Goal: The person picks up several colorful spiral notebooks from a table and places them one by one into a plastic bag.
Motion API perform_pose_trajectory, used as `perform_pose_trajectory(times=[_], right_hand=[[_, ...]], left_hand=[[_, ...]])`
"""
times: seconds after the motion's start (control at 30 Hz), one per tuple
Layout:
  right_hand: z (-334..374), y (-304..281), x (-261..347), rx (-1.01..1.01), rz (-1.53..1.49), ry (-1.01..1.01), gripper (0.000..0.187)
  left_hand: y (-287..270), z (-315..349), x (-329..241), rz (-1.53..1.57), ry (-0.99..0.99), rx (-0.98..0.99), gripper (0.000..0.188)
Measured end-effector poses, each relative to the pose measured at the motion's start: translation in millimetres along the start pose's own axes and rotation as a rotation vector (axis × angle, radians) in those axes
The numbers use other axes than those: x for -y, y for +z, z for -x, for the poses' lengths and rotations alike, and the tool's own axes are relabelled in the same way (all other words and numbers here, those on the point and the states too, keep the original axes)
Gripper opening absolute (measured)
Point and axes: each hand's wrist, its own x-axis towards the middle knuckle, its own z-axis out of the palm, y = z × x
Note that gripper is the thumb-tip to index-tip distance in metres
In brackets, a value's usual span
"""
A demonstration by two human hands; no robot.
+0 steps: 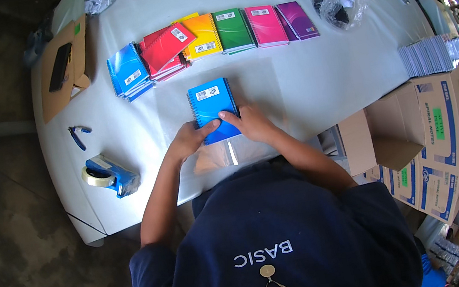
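Between my two hands I grip a stack of spiral notebooks [210, 102] with a blue cover on top and a white label near its upper edge. My left hand [190, 138] holds the lower left side, its thumb lying on the cover. On the lower right side is my right hand [251, 122], its thumb pressed on the cover too; its other fingers are mostly hidden. Beneath the stack, a clear plastic sheet or bag [231, 154] lies on the table.
Beyond my hands runs a row of notebook piles: blue [126, 67], red [167, 47], yellow [201, 33], green [233, 27], pink [266, 24] and purple [298, 19]. A tape dispenser [118, 175] and pliers-like cutters [80, 136] lie left. Crumpled plastic [339, 5] sits far right; an open carton [401, 123] stands right.
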Motion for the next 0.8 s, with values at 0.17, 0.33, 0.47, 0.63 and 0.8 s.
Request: perform_pose_trajectory(times=[0.17, 0.33, 0.47, 0.63, 0.8], right_hand=[[0, 8, -12, 0.016, -0.088, 0.003, 0.077], [2, -2, -6, 0.027, -0.081, -0.037, 0.075], [0, -7, -2, 0.079, -0.013, -0.010, 0.077], [-1, -8, -4, 0.093, 0.000, -0.017, 0.081], [8, -18, 19, 0.102, 0.170, -0.032, 0.080]], left_hand=[[5, -3, 10, 0.065, -0.002, 0.010, 0.074], [17, 1, 14, 0.097, 0.007, -0.104, 0.073], [21, 5, 14, 0.125, -0.019, -0.154, 0.073], [25, 11, 11, 0.134, 0.011, -0.160, 0.074], [13, 11, -4, -0.250, -0.098, -0.109, 0.075]])
